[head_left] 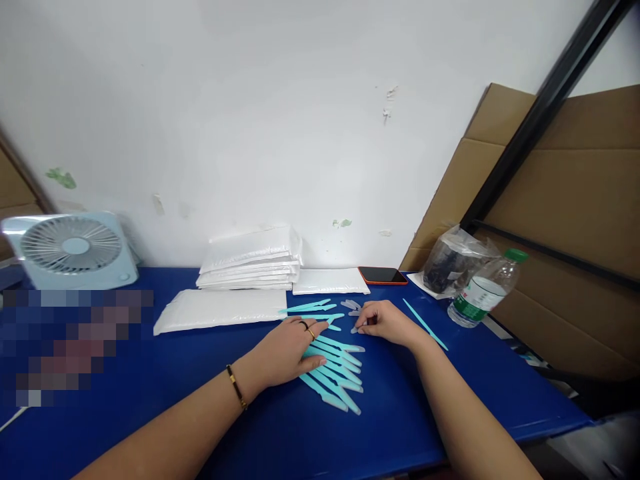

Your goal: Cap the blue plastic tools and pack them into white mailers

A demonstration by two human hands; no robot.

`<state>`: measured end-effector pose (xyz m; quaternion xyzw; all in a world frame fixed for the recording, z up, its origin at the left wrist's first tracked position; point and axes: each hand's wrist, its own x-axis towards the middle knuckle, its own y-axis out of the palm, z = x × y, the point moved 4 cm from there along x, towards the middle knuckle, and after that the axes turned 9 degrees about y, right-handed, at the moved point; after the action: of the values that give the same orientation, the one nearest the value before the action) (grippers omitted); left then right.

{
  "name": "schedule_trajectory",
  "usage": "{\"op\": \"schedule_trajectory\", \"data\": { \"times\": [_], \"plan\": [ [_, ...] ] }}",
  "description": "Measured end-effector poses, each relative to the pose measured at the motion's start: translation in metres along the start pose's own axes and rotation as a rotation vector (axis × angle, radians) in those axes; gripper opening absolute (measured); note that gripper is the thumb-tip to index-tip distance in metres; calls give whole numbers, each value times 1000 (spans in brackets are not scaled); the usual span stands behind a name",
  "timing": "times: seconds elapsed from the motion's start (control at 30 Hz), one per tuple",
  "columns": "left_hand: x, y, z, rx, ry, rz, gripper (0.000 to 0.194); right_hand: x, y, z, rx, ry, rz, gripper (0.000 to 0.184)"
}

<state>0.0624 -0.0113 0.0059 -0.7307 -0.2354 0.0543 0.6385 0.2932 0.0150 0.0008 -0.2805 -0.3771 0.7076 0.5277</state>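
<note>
Several turquoise eyebrow razors [325, 387] lie fanned out side by side on the blue table, clear caps on their tips. Across their handles rests my left hand [285, 353], thumb and fingers apart, with a fingertip touching a razor beyond the fan. A few more razors [310, 307] lie just behind that hand. To the right, my right hand [383, 323] pinches a small clear plastic cap [355, 330] close to the tabletop. Loose clear caps [350, 305] are scattered just behind its fingers. One single razor [425, 324] lies apart, right of my right hand.
White padded packs [250, 260] are stacked against the wall, with another pack [225, 310] in front. A phone [383, 275] lies at the back. A green-capped bottle [480, 293] and a bagged dark item [445, 267] stand right; a fan [75, 250] stands left.
</note>
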Motion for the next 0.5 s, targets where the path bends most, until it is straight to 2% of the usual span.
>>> {"op": "schedule_trajectory", "data": {
  "times": [0.2, 0.33, 0.5],
  "plan": [
    [2, 11, 11, 126, -27, -10, 56, -2, 2, 9, -28, -35, 9, 9],
    [2, 3, 2, 152, -46, -44, 54, 0, 3, 13, -53, -43, -14, 9],
    [2, 0, -9, 137, -6, -21, 51, 1, 3, 16, -55, -81, -49, 18]
  ]
}}
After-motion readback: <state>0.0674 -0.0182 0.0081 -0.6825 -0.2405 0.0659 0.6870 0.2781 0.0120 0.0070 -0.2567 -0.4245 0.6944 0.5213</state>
